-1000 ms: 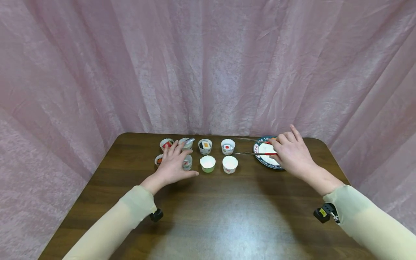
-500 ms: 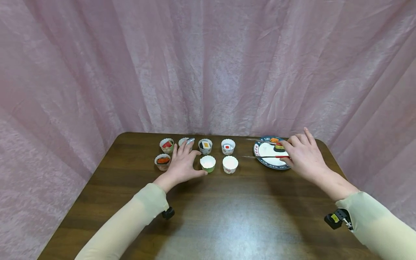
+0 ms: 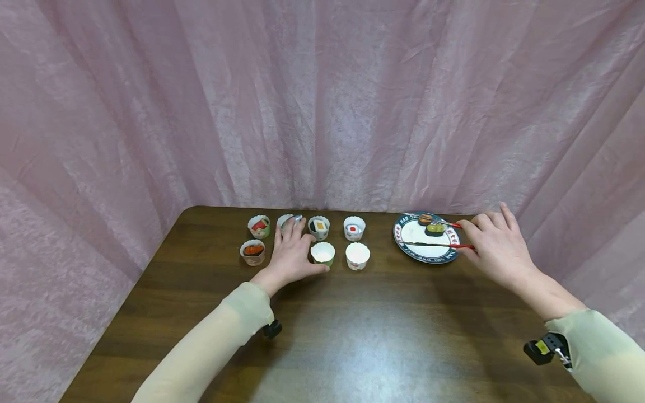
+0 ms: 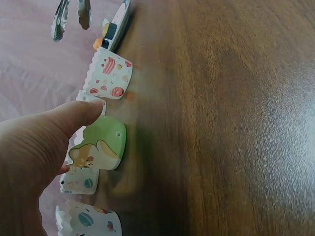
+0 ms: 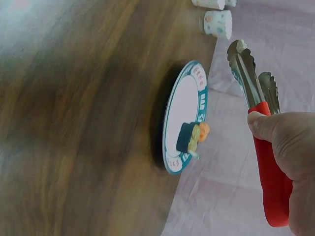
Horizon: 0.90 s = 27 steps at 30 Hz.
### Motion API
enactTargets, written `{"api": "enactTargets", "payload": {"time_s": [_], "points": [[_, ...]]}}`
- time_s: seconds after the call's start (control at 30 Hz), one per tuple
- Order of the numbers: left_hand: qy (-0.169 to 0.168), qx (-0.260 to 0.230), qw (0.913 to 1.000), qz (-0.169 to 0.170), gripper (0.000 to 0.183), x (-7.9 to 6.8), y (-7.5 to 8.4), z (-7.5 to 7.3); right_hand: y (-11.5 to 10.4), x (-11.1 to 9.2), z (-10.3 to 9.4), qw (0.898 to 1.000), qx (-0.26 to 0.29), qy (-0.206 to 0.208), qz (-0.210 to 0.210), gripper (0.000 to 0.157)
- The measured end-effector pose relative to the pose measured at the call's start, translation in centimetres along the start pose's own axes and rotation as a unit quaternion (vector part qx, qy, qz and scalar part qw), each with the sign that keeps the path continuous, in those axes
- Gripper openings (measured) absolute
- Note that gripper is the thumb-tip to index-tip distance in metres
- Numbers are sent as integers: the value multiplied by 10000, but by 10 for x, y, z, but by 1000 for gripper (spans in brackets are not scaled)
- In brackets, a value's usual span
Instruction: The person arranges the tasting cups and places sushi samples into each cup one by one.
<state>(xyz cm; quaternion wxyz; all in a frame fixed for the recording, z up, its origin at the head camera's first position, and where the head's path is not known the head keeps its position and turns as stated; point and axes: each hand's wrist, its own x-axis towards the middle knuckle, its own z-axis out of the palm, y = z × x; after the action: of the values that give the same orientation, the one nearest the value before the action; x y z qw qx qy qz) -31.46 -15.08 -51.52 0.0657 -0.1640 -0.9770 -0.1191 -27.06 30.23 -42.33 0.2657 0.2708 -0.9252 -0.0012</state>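
Note:
My right hand (image 3: 501, 252) grips a pair of red-handled metal tongs (image 5: 266, 172). Their tips stand apart with nothing between them, held over the blue-rimmed plate (image 3: 428, 259). On that plate sit a black-wrapped sushi piece with green topping (image 3: 435, 230) and one with orange topping (image 5: 204, 132). My left hand (image 3: 291, 254) is spread low at the left of a green paper cup (image 4: 108, 142). Its thumb reaches across the cup's front near the rim in the left wrist view, and its fingers extend toward the back row, hiding parts of the cups there.
A white paper cup (image 3: 357, 257) stands right of the green one. Behind are cups with a red-dotted white piece (image 3: 354, 229) and a yellow-and-white piece (image 3: 318, 226). Far left, two more cups (image 3: 253, 253) (image 3: 259, 225) hold sushi. A pink curtain (image 3: 322, 112) hangs behind the table.
My right hand has drawn the tongs rightward, so the tips are now over the plate instead of beside it. My left hand has slid right from the left-hand cups to the green cup.

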Motion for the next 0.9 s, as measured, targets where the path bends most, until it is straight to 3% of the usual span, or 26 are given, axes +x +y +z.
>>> {"api": "enactTargets", "payload": {"time_s": [0.33, 0.63, 0.9], "points": [[-55, -6, 9999, -125, 79, 3, 5, 5, 25, -20, -1, 9991, -82, -181, 370, 57], [-74, 11, 9998, -174, 76, 3, 6, 5, 47, -31, 3, 9942, -289, -623, 828, 57], [-125, 44, 9998, -148, 76, 5, 7, 6, 60, -36, 5, 9927, -298, -706, 927, 54]]}}
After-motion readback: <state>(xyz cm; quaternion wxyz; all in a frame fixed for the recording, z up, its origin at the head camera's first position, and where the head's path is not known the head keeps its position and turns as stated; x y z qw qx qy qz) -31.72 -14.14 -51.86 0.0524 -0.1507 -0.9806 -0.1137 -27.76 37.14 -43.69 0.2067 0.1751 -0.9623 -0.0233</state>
